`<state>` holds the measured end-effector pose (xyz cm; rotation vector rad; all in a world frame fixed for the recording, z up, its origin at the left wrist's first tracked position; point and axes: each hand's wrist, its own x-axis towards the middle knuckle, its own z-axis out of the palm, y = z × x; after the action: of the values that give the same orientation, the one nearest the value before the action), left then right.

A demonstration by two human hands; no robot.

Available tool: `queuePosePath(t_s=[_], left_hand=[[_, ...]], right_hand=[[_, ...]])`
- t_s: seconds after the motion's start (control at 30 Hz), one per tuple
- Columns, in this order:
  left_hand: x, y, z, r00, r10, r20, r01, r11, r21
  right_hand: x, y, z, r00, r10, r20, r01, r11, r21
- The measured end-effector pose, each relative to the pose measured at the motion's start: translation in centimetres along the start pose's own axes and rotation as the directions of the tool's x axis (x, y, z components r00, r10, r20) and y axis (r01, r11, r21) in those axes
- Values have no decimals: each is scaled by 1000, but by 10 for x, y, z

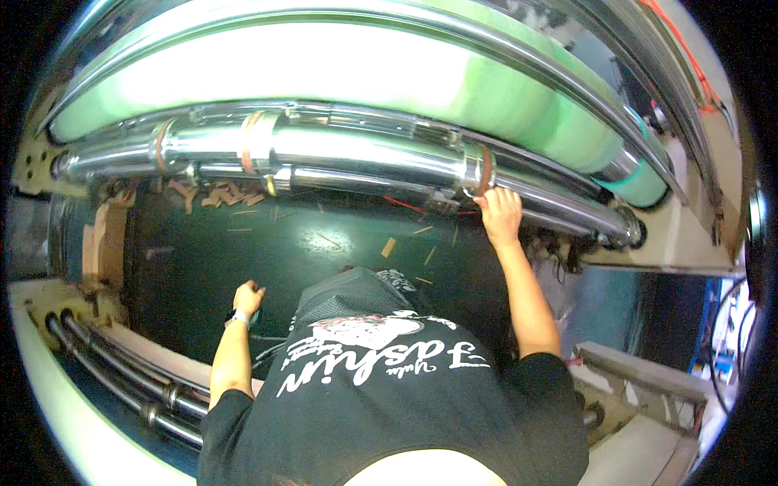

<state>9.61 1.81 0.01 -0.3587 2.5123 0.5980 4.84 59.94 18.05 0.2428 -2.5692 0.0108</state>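
Head view: at two o'clock the right hand (502,215) curls its fingers against a metal collar (471,170); whether that grip pinches it, I cannot tell. Ringing the silver roller (348,149) presumably keeps the collar seated. At eight o'clock the left hand (248,299) hangs apart, perhaps for balance, its grip unclear.

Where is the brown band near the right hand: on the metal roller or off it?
On: the brown band curves across the metal roller, just above the right hand.
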Motion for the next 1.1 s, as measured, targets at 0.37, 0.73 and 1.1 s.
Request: queuePosePath(t_s=[0.37, 0.73, 1.1], left_hand=[[-16, 98, -51, 992, 117, -53, -110, 987, 118], [-59, 45, -90, 989, -119, 85, 120, 993, 0], [-10, 82, -187, 761, 581, 288, -474, 802, -365]], right_hand=[[-8, -13, -5, 971, 231, 61, -238, 957, 167], [4, -41, -7, 910, 339, 238, -411, 664, 625], [84, -383, 69, 877, -176, 447, -402, 242, 883]])
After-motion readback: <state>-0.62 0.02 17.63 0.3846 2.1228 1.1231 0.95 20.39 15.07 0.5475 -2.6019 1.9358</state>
